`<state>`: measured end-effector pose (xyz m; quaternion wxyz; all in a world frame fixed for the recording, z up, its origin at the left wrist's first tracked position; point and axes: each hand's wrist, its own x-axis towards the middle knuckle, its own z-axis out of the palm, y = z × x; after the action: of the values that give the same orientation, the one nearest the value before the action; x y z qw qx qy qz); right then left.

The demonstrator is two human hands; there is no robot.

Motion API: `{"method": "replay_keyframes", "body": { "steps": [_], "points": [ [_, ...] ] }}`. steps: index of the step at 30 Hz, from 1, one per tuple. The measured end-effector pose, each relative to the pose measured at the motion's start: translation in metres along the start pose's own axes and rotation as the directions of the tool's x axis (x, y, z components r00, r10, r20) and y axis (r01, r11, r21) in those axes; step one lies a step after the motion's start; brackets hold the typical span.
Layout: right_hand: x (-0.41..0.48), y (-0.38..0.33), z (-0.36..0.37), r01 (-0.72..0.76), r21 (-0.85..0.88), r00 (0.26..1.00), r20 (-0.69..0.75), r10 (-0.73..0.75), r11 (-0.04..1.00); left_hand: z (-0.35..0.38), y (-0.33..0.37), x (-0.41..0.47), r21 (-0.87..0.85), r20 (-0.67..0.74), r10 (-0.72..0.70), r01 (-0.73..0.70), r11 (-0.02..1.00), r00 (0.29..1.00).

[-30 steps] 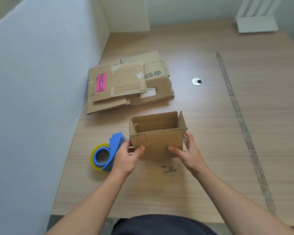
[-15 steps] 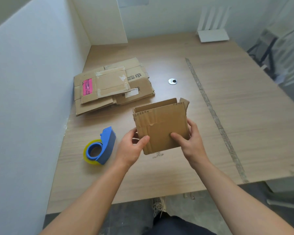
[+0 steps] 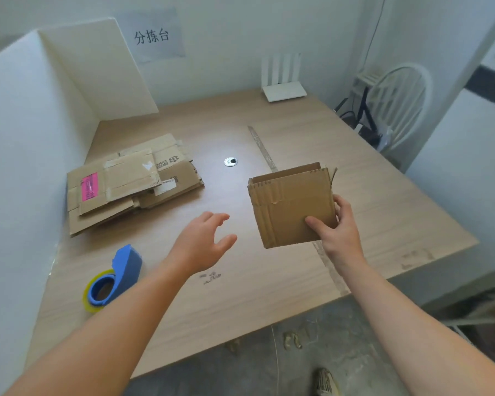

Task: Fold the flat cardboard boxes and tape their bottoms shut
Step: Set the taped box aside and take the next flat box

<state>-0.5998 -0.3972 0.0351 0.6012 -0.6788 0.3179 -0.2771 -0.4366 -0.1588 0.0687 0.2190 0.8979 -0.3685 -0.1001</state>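
Observation:
A small folded cardboard box (image 3: 289,204) hangs above the right half of the wooden table (image 3: 240,295), open side up. My right hand (image 3: 337,232) grips its lower right corner, thumb on the near face, fingers behind. My left hand (image 3: 203,241) hovers over the table left of the box, fingers spread, holding nothing. A stack of flat cardboard boxes (image 3: 129,181), one with a pink label, lies at the left by the white partition. A blue tape dispenser (image 3: 112,278) with a yellowish roll sits near the front left.
A white partition (image 3: 26,167) walls the table's left side and back corner. A small metal disc (image 3: 230,161) lies mid-table, and a strip of old tape (image 3: 265,150) runs front to back. A white router (image 3: 283,87) stands at the back; a white chair (image 3: 395,104) is right.
My left hand has let go of the box and drawn back to the left. My right hand alone has carried the box up and to the right. The view has tilted upward.

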Motion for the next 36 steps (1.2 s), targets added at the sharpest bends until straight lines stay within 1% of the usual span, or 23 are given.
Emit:
{"method": "replay_keyframes", "body": {
  "steps": [3, 6, 9, 12, 15, 20, 26, 31, 36],
  "points": [
    [0.019, 0.001, -0.039, -0.004, -0.014, 0.999, -0.053, 0.003, 1.0, 0.01, 0.037, 0.032, 0.192, 0.015, 0.075, -0.076, 0.978, 0.997],
    [0.044, 0.005, -0.083, -0.011, -0.025, 0.998, -0.068, 0.009, 1.0, 0.024, 0.076, 0.066, 0.345, 0.049, 0.128, -0.137, 0.929, 0.991],
    [0.077, 0.004, -0.124, -0.007, -0.036, 0.998, -0.07, 0.004, 0.999, 0.038, 0.112, 0.103, 0.469, 0.073, 0.156, -0.172, 0.866, 0.985],
    [0.112, 0.002, -0.152, 0.004, -0.03, 0.998, -0.056, -0.006, 1.0, 0.049, 0.146, 0.137, 0.534, 0.081, 0.159, -0.178, 0.827, 0.984],
    [0.148, 0.001, -0.169, -0.001, 0.001, 0.998, -0.056, 0.001, 1.0, 0.054, 0.17, 0.168, 0.555, 0.097, 0.141, -0.171, 0.814, 0.985],
    [0.208, -0.006, -0.17, 0.015, 0.034, 0.997, -0.073, -0.013, 0.999, 0.05, 0.184, 0.225, 0.523, 0.079, 0.095, -0.122, 0.844, 0.992],
    [0.282, 0.0, -0.153, -0.002, -0.001, 0.997, -0.082, 0.002, 1.0, 0.052, 0.181, 0.306, 0.481, 0.053, 0.086, -0.101, 0.871, 0.995],
    [0.352, 0.006, -0.146, -0.039, -0.027, 0.991, -0.126, 0.035, 0.999, 0.061, 0.179, 0.384, 0.456, 0.07, 0.108, -0.128, 0.881, 0.992],
    [0.431, 0.017, -0.145, -0.074, -0.055, 0.988, -0.141, 0.066, 0.996, 0.08, 0.182, 0.452, 0.412, 0.07, 0.097, -0.117, 0.904, 0.993]
  ]
}}
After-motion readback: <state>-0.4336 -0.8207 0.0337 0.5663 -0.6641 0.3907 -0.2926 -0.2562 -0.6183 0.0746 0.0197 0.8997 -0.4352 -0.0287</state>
